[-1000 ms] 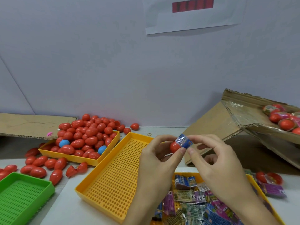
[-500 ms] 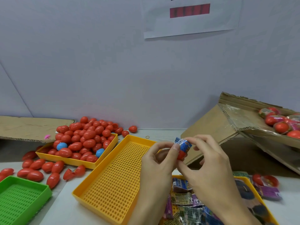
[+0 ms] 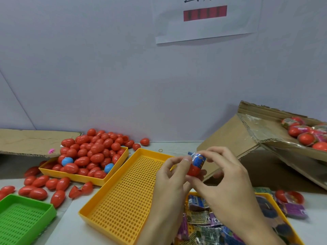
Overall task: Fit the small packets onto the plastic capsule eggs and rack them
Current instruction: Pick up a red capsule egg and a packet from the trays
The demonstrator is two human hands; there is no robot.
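Your left hand [image 3: 169, 181] and right hand [image 3: 228, 183] meet mid-air above the worktop [image 3: 70, 207], over the near-right area, both clamped on 1 red capsule egg [image 3: 193, 171]. A blue packet [image 3: 198, 159] sits over the egg's upper half; only the red lower end shows. Left thumb and fingertips pinch the packet's left side, right fingers curl over its top and right side, w/ the right thumb under the egg.

Directly below your hands is an empty yellow perforated tray [image 3: 123, 197], running from the worktop's middle toward the near edge. To its right, partly hidden by your right wrist, a 2nd yellow tray [image 3: 276, 204] holds loose packets [image 3: 201, 218]. Toward the far-left, a 3rd yellow tray [image 3: 85, 178] is heaped w/ red eggs [image 3: 92, 149] plus 2 blue ones; more red eggs lie scattered on the worktop around it. A green tray [image 3: 26, 220] sits at the near-left corner. At the right edge, a tilted cardboard box [image 3: 265, 131] holds wrapped eggs [image 3: 306, 137].
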